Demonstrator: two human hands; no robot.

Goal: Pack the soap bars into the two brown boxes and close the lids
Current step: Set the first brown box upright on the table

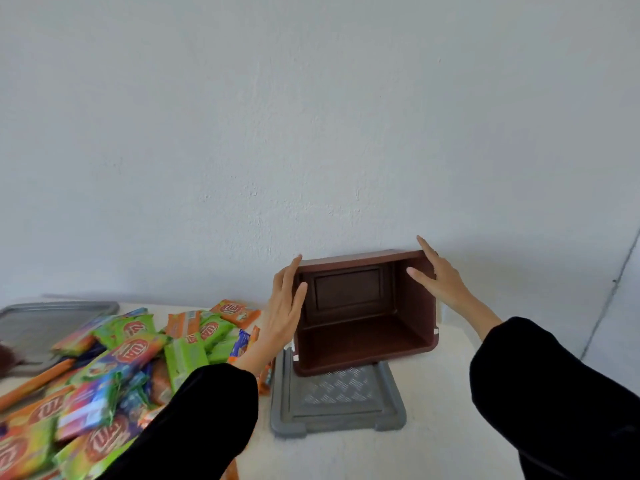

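A brown plastic box (pixel 363 327) is tipped on its side with its empty opening facing me, lifted over a grey lid (pixel 337 403) that lies on the table. My left hand (pixel 285 313) presses flat against the box's left wall with straight fingers. My right hand (pixel 438 275) presses its right wall, the thumb inside the opening. A heap of wrapped soap bars (pixel 121 358), green and orange, covers the table's left part. I see only this one brown box.
A second grey lid (pixel 45 320) lies at the far left behind the soap heap. The white table (pixel 440 427) meets a plain white wall just behind the box. Black sleeves cover both forearms.
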